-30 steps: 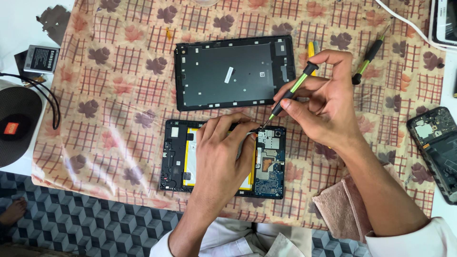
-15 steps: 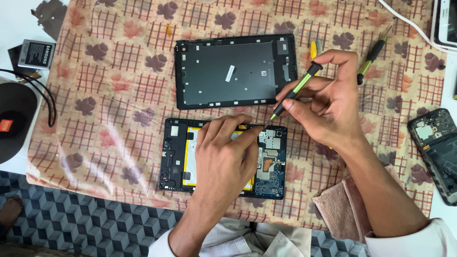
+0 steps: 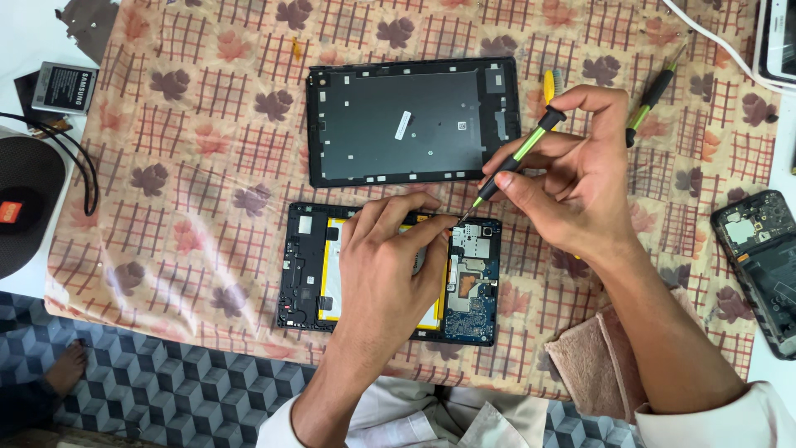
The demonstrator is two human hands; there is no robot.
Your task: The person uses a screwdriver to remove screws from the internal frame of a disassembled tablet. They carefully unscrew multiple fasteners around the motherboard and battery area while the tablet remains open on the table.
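Observation:
An opened tablet body (image 3: pixel 308 270) lies near the table's front edge, its yellow-edged battery and blue circuit board (image 3: pixel 474 286) exposed. My left hand (image 3: pixel 385 265) rests flat on it, fingers pressing by the upper edge of the board. In my right hand (image 3: pixel 576 178) is a green-and-black screwdriver (image 3: pixel 518 158); its tip touches the tablet's top edge next to my left fingertips. The removed black back cover (image 3: pixel 406 120) lies just beyond, inner side up.
A leaf-patterned cloth (image 3: pixel 191 166) covers the table. A second green screwdriver (image 3: pixel 651 95) lies at the right, an opened phone (image 3: pixel 759 265) at the right edge, a folded towel (image 3: pixel 589 357) near my right forearm, a small battery (image 3: pixel 66 87) and black round device (image 3: pixel 25 207) left.
Both hands stay nearly still on the tablet; the view has shifted slightly. The screwdriver tip remains at the same spot on the tablet's top edge.

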